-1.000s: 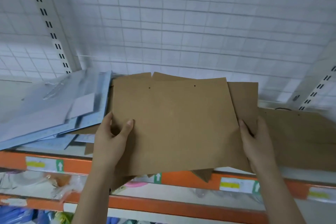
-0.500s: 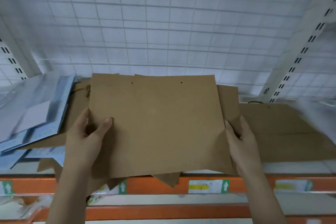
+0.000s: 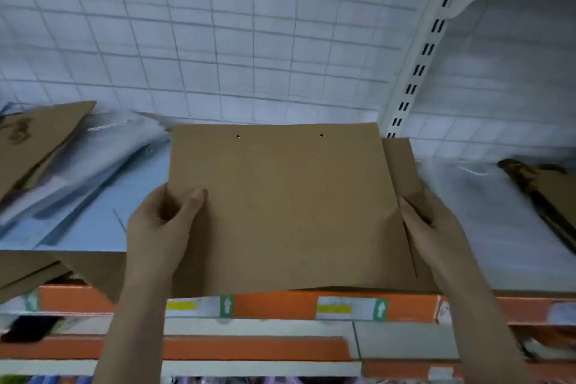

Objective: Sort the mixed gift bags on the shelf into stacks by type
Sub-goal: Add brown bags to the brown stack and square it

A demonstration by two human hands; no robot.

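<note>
Shelving fills the view: a white wire-grid back panel [image 3: 237,40] rises behind the brown paper bag [image 3: 286,209], and a white slotted upright [image 3: 420,65] stands just above and right of that bag's top right corner. Below the bag's bottom edge runs the orange shelf edge [image 3: 274,305], carrying white price labels [image 3: 349,309] with yellow strips and green arrow tabs; a second orange rail [image 3: 249,349] lies lower down.

The brown paper bag is the largest loose thing, a flat, plain kraft sheet with two small punched holes near its top edge and no handles threaded through them. It is held over the shelf front, tilted up toward the camera, its lower edge overhanging the orange shelf edge. A second brown bag [image 3: 402,165] peeks out behind its right side, offset to the right. Left of the held bag lie light blue bags [image 3: 93,212] in a blurred, slanted heap, with more brown bags [image 3: 34,140] on top of them at the far left and another brown piece [image 3: 90,268] at the shelf front. Right of the held bag, clear-wrapped pale packs [image 3: 498,227] cover the shelf, and a brown bag with dark cord handles [image 3: 542,184] lies at the far right.

The left hand [image 3: 159,227] grips the bag's left edge, thumb on the front face and fingers behind. The right hand [image 3: 433,227] grips the right edge, fingers curled round it. The hands are well apart, one per side.
</note>
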